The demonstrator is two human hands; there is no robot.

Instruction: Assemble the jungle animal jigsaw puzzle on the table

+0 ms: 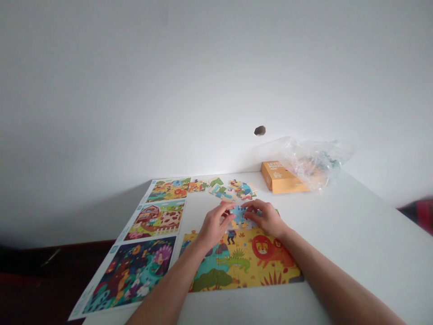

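Above the top edge of a partly joined jigsaw puzzle (pixel 237 262) with a lion and a crocodile on yellow, my two hands face each other. Between them is a blue and yellow puzzle piece (pixel 239 215). My left hand (pixel 216 225) is closed in a pinch at its left side. My right hand (pixel 267 217) curls its thumb and fingers on the right side of the same piece. The fingers partly hide how many pieces are joined there. Just beyond lie several loose puzzle pieces (pixel 221 188).
A printed sheet (pixel 181 246) with three pictures lies along the left of the white table (pixel 345 253). An orange puzzle box (pixel 270 177) stands at the back right, with a clear plastic bag (pixel 314 162) on it. A wall (pixel 203 90) rises behind.
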